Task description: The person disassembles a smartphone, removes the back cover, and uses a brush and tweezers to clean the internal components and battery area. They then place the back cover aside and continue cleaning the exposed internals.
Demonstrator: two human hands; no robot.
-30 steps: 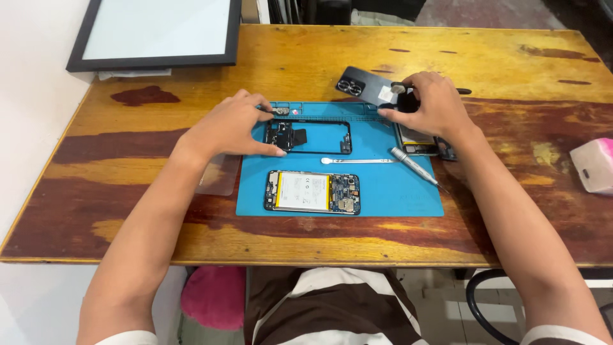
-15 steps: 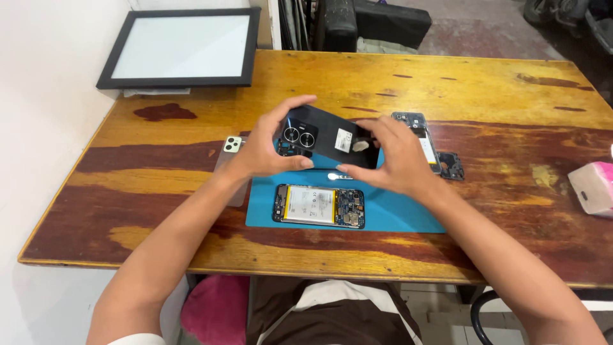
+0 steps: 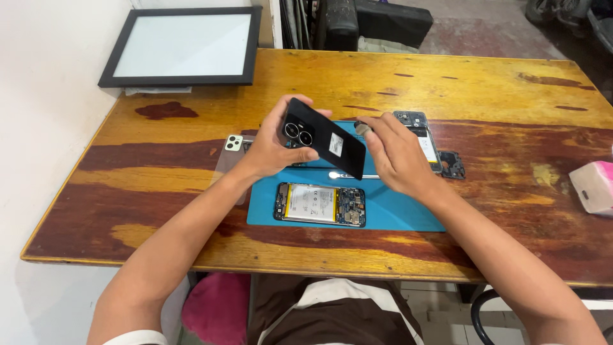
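Fingers of both hands, left hand (image 3: 265, 150) and right hand (image 3: 396, 156), grip a black plastic phone back cover (image 3: 324, 137), tilted above the blue rubber mat (image 3: 402, 214) on the wooden table (image 3: 447, 83).

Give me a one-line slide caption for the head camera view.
Both hands, left hand and right hand, hold a black phone back cover above an opened phone on a blue mat.

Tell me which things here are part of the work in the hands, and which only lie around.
In the work:
- black phone back cover, held above the mat by left hand and right hand
- opened phone on the blue mat

Lying around:
- black framed panel
- pink object
- second phone
- clear case
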